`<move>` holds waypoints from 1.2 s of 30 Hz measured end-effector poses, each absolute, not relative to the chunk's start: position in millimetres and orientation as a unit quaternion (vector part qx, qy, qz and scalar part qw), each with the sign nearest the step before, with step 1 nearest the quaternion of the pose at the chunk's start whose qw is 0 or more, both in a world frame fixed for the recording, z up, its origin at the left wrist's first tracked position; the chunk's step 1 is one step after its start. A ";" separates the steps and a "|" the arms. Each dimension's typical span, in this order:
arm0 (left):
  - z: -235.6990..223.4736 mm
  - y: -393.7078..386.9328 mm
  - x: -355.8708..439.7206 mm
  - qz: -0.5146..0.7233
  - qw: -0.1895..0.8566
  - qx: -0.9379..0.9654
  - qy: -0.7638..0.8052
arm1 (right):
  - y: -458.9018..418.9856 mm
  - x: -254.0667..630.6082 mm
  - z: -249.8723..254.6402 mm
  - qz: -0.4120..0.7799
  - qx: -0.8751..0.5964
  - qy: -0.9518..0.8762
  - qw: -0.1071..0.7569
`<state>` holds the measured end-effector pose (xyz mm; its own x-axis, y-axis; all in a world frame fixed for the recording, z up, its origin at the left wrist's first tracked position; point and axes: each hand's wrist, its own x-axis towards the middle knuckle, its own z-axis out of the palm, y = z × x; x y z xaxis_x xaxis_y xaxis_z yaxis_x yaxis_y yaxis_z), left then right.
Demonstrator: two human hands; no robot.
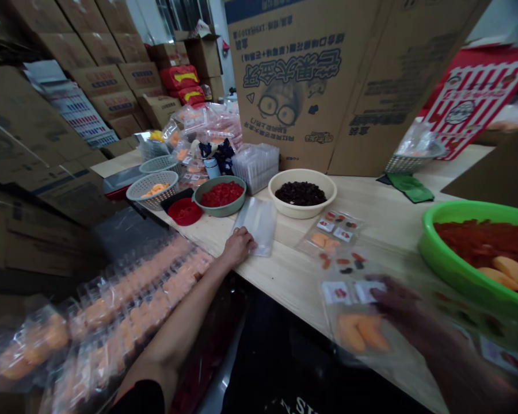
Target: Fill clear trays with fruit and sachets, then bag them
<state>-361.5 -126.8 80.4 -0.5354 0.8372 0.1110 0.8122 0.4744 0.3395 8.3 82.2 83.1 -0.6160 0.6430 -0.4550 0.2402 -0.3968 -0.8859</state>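
Observation:
My left hand (239, 248) rests at the table's front edge, its fingers curled closed on the near corner of a stack of flat clear plastic bags (254, 221). My right hand (395, 299) is smeared by motion. It reaches over a clear compartment pack (343, 307) holding orange pieces, white label cards and small red and dark pieces. Its fingertips overlap one white label card (366, 291); whether they grip it is unclear. Just behind lies a similar filled pack (328, 230).
A cream bowl (302, 210) of dark pieces and a green bowl (220, 210) of red pieces stand behind. A bright green basin (431, 253) is at right. Rows of bagged orange pieces (142, 316) lie lower left. A large carton (345, 149) stands at the back.

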 end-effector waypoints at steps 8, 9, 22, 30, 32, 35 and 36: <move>86.1 -116.7 -334.1 0.142 0.053 0.548 0.822 | 5.3 -100.1 103.4 0.854 -0.190 -0.482 -0.052; 87.3 -119.8 -334.1 0.145 0.063 0.576 0.802 | 4.3 -108.5 101.9 0.849 -0.188 -0.490 -0.059; 71.1 -124.3 -375.4 0.219 -0.031 0.580 0.784 | 16.7 -147.2 91.4 0.845 -0.218 -0.473 -0.121; 69.8 -154.1 -369.5 0.177 0.080 0.616 0.764 | 26.4 -125.3 80.6 0.843 -0.176 -0.487 -0.146; 66.0 -155.4 -368.7 0.217 0.061 0.596 0.771 | 27.0 -121.8 80.0 0.842 -0.163 -0.490 -0.153; 64.9 -148.9 -366.2 0.277 0.016 0.562 0.780 | 36.9 -121.9 81.2 0.846 -0.164 -0.486 -0.144; 66.4 -146.4 -364.6 0.296 0.012 0.546 0.784 | 43.0 -122.4 81.6 0.849 -0.176 -0.480 -0.132</move>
